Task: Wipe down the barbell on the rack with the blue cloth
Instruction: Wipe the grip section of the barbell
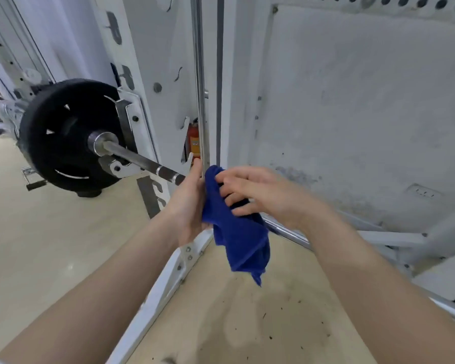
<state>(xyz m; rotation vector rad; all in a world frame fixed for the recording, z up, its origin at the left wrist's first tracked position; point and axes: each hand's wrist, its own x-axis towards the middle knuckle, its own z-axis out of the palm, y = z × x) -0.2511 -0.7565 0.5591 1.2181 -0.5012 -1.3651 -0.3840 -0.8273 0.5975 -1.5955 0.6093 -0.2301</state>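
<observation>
Both hands bunching soft blue terry cloth [237, 232]: left hand [188, 206] gripping its edge, right hand [260, 193] pinching folds; wrapping fully round knurled steel barbell shaft [142, 160] advised.

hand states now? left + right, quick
Left hand: holds the blue cloth at its upper part.
Right hand: fingers curled into the blue cloth, gripping it.
</observation>
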